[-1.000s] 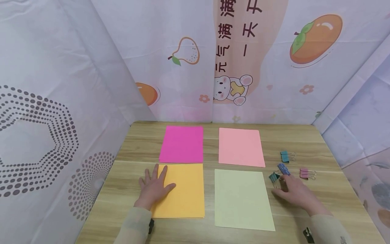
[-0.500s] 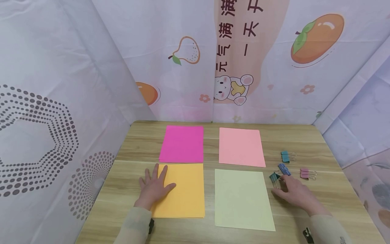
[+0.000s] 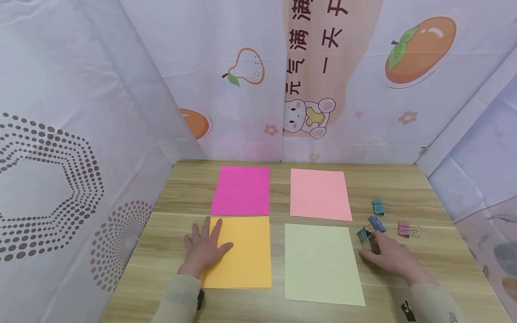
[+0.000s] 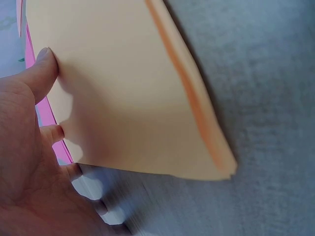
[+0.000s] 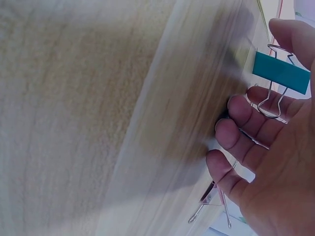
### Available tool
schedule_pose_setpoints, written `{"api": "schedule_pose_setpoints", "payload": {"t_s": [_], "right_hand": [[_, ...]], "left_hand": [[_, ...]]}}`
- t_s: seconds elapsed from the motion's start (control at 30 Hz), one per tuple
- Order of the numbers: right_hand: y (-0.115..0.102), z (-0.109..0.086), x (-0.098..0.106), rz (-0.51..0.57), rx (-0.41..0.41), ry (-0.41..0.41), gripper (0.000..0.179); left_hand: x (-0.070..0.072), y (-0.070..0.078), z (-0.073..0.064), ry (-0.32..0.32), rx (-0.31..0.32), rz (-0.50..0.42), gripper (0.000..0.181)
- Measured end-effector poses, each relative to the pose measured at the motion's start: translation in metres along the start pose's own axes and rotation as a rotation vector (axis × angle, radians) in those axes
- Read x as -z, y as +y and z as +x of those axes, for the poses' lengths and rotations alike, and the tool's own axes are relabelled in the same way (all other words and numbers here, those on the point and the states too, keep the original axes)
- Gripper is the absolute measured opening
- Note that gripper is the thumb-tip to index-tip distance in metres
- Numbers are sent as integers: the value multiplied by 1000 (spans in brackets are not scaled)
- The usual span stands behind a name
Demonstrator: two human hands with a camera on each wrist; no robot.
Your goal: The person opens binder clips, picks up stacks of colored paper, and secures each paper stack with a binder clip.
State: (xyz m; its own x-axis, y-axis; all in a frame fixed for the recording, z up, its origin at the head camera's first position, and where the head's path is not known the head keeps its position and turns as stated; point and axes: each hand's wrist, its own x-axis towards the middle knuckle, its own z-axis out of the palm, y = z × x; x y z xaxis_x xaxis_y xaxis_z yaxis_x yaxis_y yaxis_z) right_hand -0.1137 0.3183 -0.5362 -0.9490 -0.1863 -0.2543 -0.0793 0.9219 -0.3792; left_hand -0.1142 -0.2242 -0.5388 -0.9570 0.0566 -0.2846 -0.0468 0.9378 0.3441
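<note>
My left hand (image 3: 202,252) lies with fingers spread over the left side of a stack of orange-yellow paper (image 3: 246,260). In the left wrist view, the thumb (image 4: 45,69) rests on the sheets (image 4: 123,98) and the other fingers reach past their edge. On the right, my right hand (image 3: 389,255) rests on the table beside a dark green binder clip (image 3: 362,235). The right wrist view shows this clip (image 5: 280,73) standing between the thumb and the loosely bent fingers, not gripped. Just beyond the fingertips is a blue binder clip (image 3: 377,223).
A teal binder clip (image 3: 378,207) and a pink one (image 3: 404,229) lie farther right on the wooden table (image 3: 278,309). Stacks of magenta paper (image 3: 242,190), salmon-pink paper (image 3: 319,194) and pale green paper (image 3: 321,264) are laid out in the middle. A printed curtain (image 3: 226,27) hangs behind.
</note>
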Motion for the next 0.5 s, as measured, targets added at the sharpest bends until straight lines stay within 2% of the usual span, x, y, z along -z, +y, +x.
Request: {"api": "schedule_pose_setpoints", "payload": {"t_s": [0.5], "right_hand": [[-1,1,-1,-30,1,-12,88]], "left_hand": [[0,-1,0,4,-5,8,88]]}}
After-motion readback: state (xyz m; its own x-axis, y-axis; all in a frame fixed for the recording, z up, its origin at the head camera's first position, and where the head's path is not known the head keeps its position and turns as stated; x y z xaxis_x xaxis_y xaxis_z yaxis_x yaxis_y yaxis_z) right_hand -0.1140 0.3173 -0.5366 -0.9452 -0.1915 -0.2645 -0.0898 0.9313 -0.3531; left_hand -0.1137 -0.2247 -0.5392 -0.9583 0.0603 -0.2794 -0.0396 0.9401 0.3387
